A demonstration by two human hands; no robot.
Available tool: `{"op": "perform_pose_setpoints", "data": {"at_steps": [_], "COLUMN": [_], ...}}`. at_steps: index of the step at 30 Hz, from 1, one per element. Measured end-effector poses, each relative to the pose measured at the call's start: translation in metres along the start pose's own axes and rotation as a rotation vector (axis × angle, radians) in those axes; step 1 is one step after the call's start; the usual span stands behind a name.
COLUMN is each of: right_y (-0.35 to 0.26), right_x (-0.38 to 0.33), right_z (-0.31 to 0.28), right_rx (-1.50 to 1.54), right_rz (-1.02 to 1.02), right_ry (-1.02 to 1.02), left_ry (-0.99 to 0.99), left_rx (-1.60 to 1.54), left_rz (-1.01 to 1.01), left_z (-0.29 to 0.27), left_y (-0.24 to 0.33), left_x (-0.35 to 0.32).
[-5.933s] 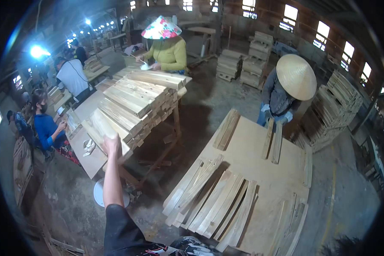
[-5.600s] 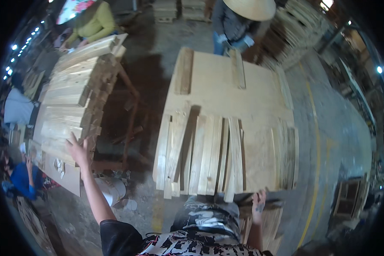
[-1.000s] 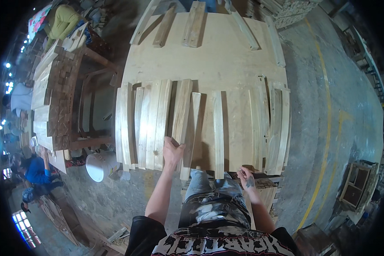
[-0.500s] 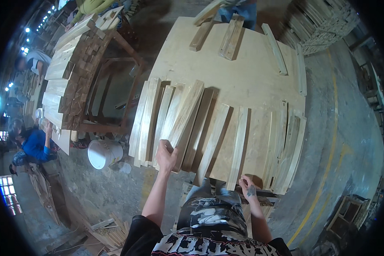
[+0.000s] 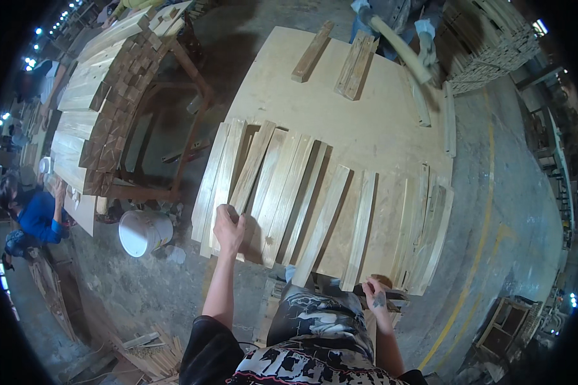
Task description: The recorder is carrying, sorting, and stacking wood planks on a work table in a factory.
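My left hand (image 5: 229, 230) is closed round the near end of a wooden slat (image 5: 253, 160), which lies tilted over the row at the left of the plywood tabletop (image 5: 289, 96). Pale slats (image 5: 217, 186) lie to its left, and more slats (image 5: 290, 192) lie side by side to its right. My right hand (image 5: 376, 295) is at the near table edge with curled fingers; what is in them, if anything, is hidden. Just left of it, a single slat (image 5: 361, 231) pokes past the edge, beside another slanted slat (image 5: 322, 224).
Across the table a gloved co-worker holds a long wooden strip (image 5: 401, 50). Short blocks (image 5: 356, 67) lie at the far side, more strips (image 5: 433, 237) at the right. To the left stand a loaded rack of wood (image 5: 112, 122) and a white bucket (image 5: 144, 232).
My left hand has left one slat, now flat among its neighbours, and moved left onto another. The co-worker's strip has swung to the far right. My right hand has barely shifted.
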State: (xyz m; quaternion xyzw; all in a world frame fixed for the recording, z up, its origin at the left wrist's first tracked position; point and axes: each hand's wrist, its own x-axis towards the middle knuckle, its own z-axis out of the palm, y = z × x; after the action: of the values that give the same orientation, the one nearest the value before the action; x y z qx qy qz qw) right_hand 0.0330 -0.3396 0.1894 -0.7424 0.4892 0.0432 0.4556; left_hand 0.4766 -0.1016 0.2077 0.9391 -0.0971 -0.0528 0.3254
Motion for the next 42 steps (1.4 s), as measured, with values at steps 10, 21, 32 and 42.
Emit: {"op": "perform_pose_setpoints", "data": {"at_steps": [10, 21, 32, 42], "right_y": [-0.022, 0.141, 0.111, -0.139], "right_x": [-0.039, -0.089, -0.075, 0.021], "right_z": [-0.002, 0.008, -0.009, -0.052], "right_rx": [0.029, 0.231, 0.173, 0.033], "right_rz": [0.073, 0.544, 0.422, -0.403], "right_ry": [0.132, 0.07, 0.11, 0.463], "left_ry": [0.293, 0.0, 0.116, -0.438], "left_rx": [0.194, 0.126, -0.073, -0.219], "left_rz": [0.178, -0.086, -0.071, 0.468], "left_z": [0.007, 0.011, -0.092, -0.051], "left_y": [-0.011, -0.069, -0.053, 0.063], "left_x": [0.019, 0.062, 0.083, -0.021]}}
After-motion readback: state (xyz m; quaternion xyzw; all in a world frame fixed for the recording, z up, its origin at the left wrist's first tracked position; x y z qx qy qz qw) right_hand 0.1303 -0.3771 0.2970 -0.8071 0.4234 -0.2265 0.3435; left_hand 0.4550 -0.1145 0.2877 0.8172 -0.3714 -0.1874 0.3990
